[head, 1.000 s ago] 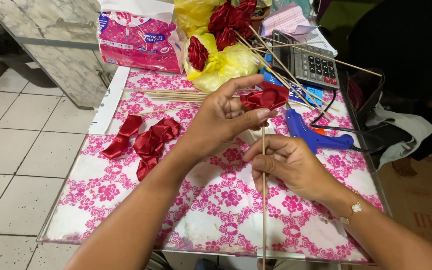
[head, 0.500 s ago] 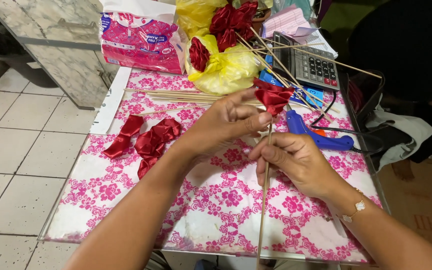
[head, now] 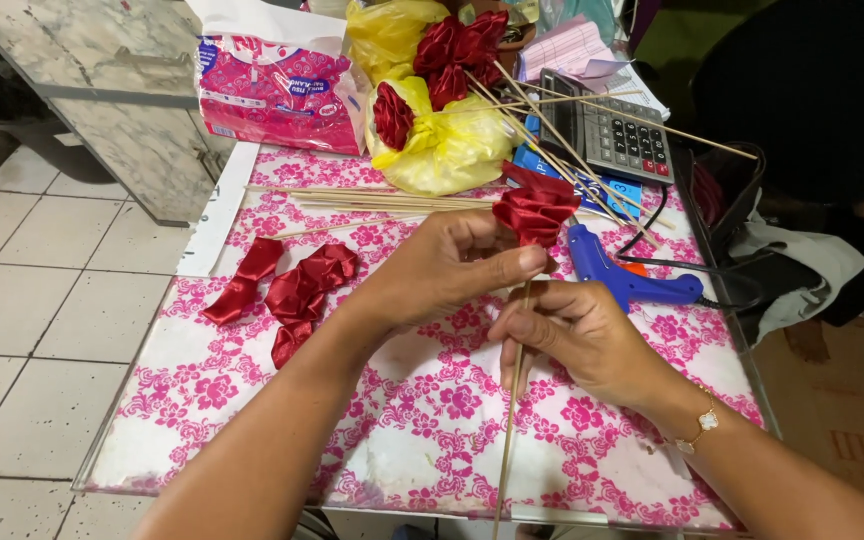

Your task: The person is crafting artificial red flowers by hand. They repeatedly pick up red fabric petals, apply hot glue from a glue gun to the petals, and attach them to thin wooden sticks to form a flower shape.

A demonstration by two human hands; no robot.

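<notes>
My left hand [head: 452, 268] pinches the base of a red satin ribbon rose [head: 534, 208] at the top of a thin wooden stick [head: 512, 420]. My right hand [head: 572, 335] grips the same stick just below the rose, a bracelet on its wrist. The stick runs down past the table's near edge. Both hands hover over a table with a pink floral cover [head: 432, 430].
Loose red ribbon pieces [head: 287, 288] lie left of my hands. A blue glue gun [head: 622, 275] lies to the right. Behind are spare sticks [head: 372, 200], a yellow bag with finished roses [head: 442, 120], a pink tissue pack [head: 272, 95] and a calculator [head: 617, 135].
The rose and stick have tilted and shifted slightly as both hands worked the ribbon around the stick's top; the rose now stands a little higher and more upright.
</notes>
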